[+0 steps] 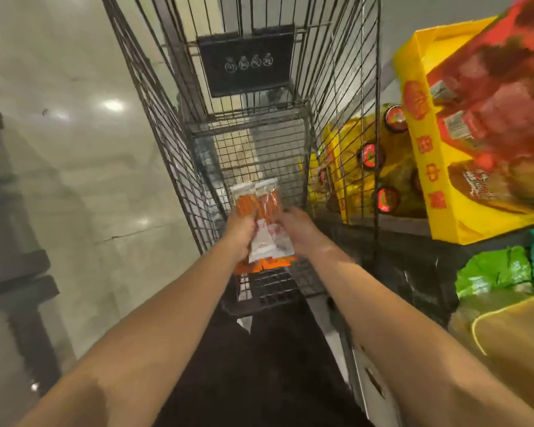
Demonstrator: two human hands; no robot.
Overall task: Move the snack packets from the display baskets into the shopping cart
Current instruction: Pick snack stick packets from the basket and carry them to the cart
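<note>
Bare forearms (179, 318), no sleeves in view; dark black trousers (259, 365) below.

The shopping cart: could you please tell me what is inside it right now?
Inside the shopping cart, only the orange snack packets, held by the left hand and right hand. They hide the floor beneath.

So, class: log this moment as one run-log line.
left hand: holds packets | right hand: holds packets | place: over cart | released: no

The snack packets (264, 223) gripped between both hands are glossy, crinkled clear-and-white plastic film. Around the hands, the shopping cart (293, 124) is dark matt wire metal. Left of the hands, the floor (84, 155) is smooth, polished and reflective.
</note>
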